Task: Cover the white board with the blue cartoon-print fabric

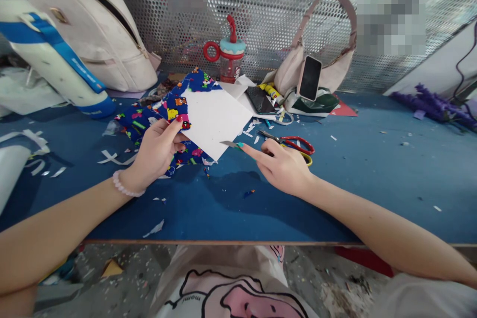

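Observation:
My left hand (158, 146), a beaded bracelet at its wrist, pinches a white card (219, 114) together with blue printed material (201, 79) that has colourful cartoon figures. Whether this material is cloth or paper I cannot tell. More of it hangs below and behind the card. In my right hand (285, 166) is a thin pointed blade (228, 143), its handle hidden by my fingers and the index finger stretched along it. The blade lies at the card's lower right edge. Behind my right hand rest scissors (298, 143) with red and yellow handles.
White paper scraps (112, 158) litter the blue table (372, 184). At the back stand a red-handled cup (231, 57), a small handbag (290, 67) and a phone (310, 78). A large bottle (52, 54) and a backpack (97, 25) occupy the left. Purple flowers (436, 104) lie right.

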`<state>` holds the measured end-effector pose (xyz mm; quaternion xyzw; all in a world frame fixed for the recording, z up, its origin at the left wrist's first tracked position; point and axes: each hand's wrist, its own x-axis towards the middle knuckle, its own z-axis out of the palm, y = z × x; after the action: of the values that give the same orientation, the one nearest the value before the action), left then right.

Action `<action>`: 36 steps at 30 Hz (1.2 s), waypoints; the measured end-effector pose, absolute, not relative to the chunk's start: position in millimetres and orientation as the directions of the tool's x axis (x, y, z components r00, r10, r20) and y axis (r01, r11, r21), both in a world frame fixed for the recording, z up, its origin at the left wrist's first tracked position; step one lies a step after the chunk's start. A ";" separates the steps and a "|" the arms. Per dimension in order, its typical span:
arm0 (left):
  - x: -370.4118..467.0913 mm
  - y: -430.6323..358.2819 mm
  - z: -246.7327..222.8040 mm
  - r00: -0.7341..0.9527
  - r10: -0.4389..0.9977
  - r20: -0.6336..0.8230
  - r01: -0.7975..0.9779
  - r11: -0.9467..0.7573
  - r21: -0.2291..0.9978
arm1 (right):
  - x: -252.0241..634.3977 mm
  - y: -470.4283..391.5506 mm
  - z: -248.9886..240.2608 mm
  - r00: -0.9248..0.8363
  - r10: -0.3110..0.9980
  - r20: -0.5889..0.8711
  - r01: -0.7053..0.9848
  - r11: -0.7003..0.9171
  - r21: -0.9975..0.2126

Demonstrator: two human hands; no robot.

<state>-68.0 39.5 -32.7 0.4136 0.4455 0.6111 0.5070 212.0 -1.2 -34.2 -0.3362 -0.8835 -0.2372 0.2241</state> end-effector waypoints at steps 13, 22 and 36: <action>-65.8 36.8 -27.9 -0.157 0.987 0.040 -0.255 -0.080 0.964 | 209.9 -2.3 -33.9 -0.684 0.460 0.567 0.684 0.676 0.277; -65.6 38.1 -29.2 -0.148 0.988 0.052 -0.218 -0.084 0.972 | 208.5 -3.2 -33.7 -0.671 0.474 0.570 0.689 0.682 0.245; -67.4 38.1 -31.4 -0.137 0.989 0.061 -0.214 -0.089 0.973 | 211.4 -2.2 -36.7 -0.646 0.540 0.539 0.718 0.670 0.189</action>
<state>-67.4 38.1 -31.4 0.4269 0.4538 0.6020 0.4994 211.4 -2.2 -36.7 -0.3552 -0.8856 -0.1971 0.2250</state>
